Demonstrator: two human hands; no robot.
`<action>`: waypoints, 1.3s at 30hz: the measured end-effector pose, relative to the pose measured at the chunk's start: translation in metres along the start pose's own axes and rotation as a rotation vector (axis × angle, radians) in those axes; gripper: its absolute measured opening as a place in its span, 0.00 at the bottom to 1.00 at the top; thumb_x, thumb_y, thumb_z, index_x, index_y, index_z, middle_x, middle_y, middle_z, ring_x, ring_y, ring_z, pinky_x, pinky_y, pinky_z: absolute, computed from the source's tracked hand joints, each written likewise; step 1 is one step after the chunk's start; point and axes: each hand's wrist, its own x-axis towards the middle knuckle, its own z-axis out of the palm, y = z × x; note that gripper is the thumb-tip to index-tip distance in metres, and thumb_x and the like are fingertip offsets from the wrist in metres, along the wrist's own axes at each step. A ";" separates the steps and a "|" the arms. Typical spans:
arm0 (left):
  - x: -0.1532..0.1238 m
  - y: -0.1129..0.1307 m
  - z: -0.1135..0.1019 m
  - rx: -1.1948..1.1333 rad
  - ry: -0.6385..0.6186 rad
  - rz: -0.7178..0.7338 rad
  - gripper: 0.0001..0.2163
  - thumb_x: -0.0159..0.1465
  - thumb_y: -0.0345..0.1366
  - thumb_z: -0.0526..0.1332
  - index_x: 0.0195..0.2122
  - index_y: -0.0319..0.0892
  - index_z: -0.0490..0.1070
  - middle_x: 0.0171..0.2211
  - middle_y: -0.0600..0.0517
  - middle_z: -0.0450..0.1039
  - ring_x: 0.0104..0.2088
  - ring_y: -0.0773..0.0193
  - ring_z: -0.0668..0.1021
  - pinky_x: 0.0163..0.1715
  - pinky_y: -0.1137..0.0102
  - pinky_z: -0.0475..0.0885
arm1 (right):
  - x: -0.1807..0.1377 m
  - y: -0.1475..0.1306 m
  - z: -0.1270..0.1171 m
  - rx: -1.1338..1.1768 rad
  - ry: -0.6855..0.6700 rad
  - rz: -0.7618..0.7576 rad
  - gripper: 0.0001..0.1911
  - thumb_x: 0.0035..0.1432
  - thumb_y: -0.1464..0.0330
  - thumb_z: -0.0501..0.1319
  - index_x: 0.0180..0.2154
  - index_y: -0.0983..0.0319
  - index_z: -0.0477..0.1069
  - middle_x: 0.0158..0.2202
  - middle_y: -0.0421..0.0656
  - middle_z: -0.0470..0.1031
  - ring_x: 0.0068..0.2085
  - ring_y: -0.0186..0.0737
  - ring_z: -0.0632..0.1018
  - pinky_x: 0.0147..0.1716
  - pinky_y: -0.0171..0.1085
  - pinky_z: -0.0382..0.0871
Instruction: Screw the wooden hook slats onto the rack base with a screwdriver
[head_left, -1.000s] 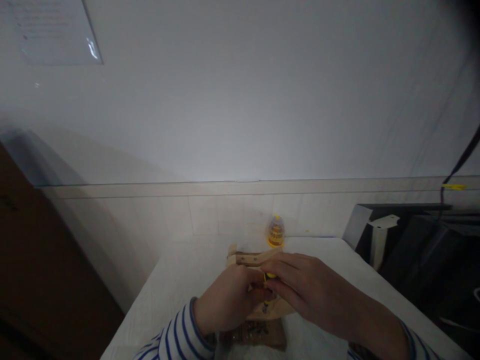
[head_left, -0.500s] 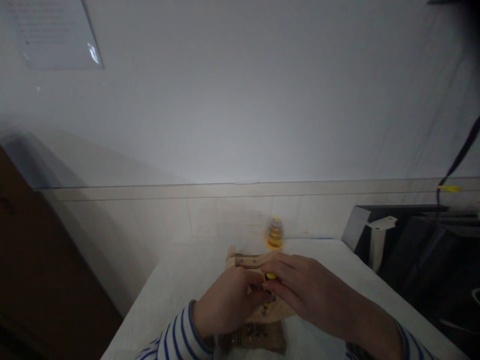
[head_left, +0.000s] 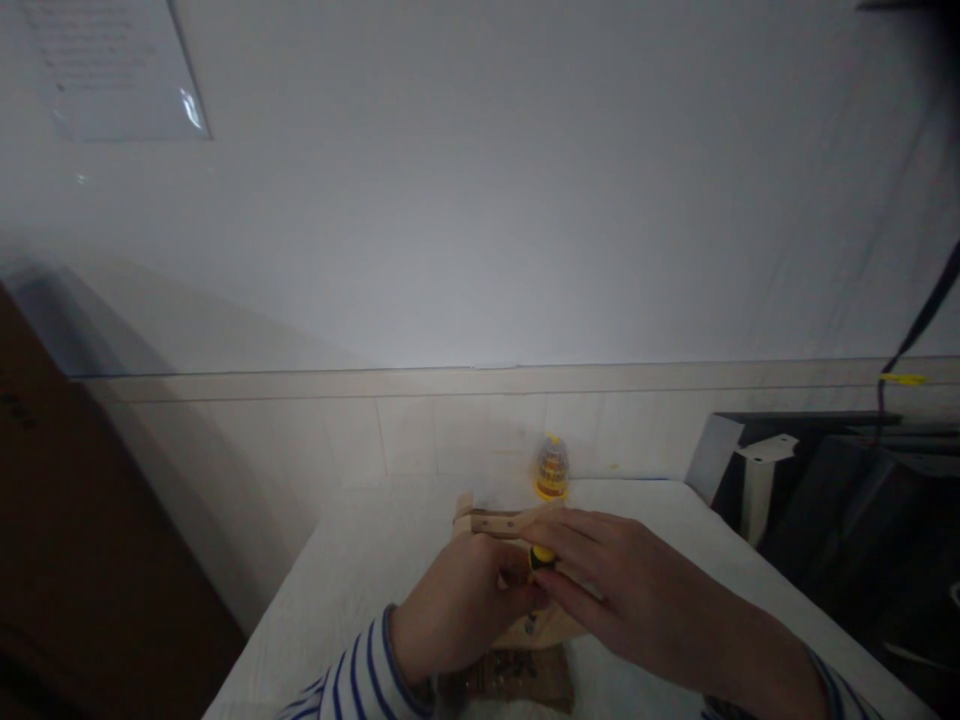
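Note:
My right hand (head_left: 611, 570) pinches a small yellow-and-black screwdriver (head_left: 543, 556) by its handle, over a light wooden piece (head_left: 551, 625). Close against it, my left hand (head_left: 469, 600) is closed, its fingertips at the lower end of the screwdriver; what they grip is hidden. The wooden piece lies under both hands, its far bar (head_left: 491, 524) showing dark holes. Just in front of it is a brown packet (head_left: 525, 675) with small dark pieces on or in it. Behind the wood stands a screwdriver bit case (head_left: 553, 468) with a yellow base and clear dome.
The white table (head_left: 345, 570) ends at a pale wall (head_left: 465, 430). Dark equipment (head_left: 847, 520) with a light metal bracket (head_left: 759, 490) stands at the right. A brown wooden panel (head_left: 90, 520) is at the left. A sheet of paper (head_left: 120, 70) hangs upper left.
My right hand has shifted slightly on the screwdriver, and more of its yellow-and-black handle shows. My left hand stays nearly in place.

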 end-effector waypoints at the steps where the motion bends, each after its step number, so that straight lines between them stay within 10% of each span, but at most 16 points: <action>1: 0.000 0.000 0.000 0.001 -0.005 -0.004 0.10 0.60 0.37 0.57 0.31 0.39 0.76 0.27 0.52 0.74 0.28 0.66 0.72 0.28 0.75 0.63 | 0.000 0.000 -0.001 -0.002 0.007 -0.006 0.09 0.61 0.71 0.52 0.42 0.61 0.68 0.41 0.45 0.73 0.43 0.40 0.74 0.43 0.41 0.69; 39: -0.001 0.002 -0.002 -0.030 -0.024 0.014 0.08 0.59 0.36 0.58 0.33 0.40 0.75 0.31 0.53 0.75 0.32 0.64 0.73 0.31 0.75 0.64 | 0.001 0.002 0.003 -0.059 -0.014 0.039 0.06 0.61 0.70 0.53 0.37 0.61 0.68 0.34 0.43 0.72 0.36 0.39 0.74 0.35 0.38 0.69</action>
